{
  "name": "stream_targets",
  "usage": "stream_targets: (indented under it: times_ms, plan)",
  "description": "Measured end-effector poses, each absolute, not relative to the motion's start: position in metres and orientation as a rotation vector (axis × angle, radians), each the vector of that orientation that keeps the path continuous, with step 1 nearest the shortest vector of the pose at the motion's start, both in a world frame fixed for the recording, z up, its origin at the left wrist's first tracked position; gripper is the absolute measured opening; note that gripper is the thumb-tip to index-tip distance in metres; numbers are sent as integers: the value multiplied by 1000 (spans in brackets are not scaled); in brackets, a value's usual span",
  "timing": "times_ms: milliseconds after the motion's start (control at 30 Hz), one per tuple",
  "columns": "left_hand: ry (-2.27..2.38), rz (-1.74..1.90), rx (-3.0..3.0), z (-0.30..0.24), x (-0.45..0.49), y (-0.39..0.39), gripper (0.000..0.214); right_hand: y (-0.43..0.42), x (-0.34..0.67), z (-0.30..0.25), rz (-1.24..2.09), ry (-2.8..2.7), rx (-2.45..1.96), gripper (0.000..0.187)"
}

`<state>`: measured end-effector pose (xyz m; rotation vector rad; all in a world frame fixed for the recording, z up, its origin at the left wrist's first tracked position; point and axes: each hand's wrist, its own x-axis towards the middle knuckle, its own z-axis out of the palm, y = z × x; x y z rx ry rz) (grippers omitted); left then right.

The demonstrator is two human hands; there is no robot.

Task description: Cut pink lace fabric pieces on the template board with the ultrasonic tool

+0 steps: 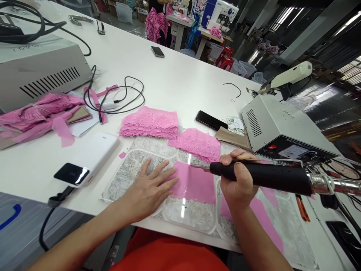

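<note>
My left hand (153, 188) lies flat with fingers spread, its fingertips on the left edge of a pink fabric piece (194, 182). That piece is under a clear, glossy template or sheet, or on it; I cannot tell which. In my right hand (238, 177) is a handheld ultrasonic cutter (262, 175) with a thick black handle, fingers wrapped round it. Its thin metal tip points left, over the upper edge of the fabric. Just behind lie two stacks of pink lace pieces, a taller stack (149, 122) and a lower stack (197, 143).
A grey metered box (284, 128) stands right, another grey box (45, 71) left. A white power bank (98, 160), phone (211, 120), second phone (157, 52), black cable (126, 79), pink fabric heap (42, 113) and orange cutter (302, 208) lie on the table (180, 75). A person stands behind.
</note>
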<state>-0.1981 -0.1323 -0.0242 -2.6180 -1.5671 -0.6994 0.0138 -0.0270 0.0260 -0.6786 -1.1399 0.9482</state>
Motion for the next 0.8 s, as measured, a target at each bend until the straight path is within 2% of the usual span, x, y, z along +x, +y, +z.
stream_targets:
  times_ms: [433, 800]
  plan:
    - [-1548, -651, -2561, -22, -196, -134, 30, -27, 14, 26, 964, -1185, -702, 10]
    - [-1652, -891, -2384, -18, -182, -178, 26, -42, -12, 32, 1140, -1174, -660, 12]
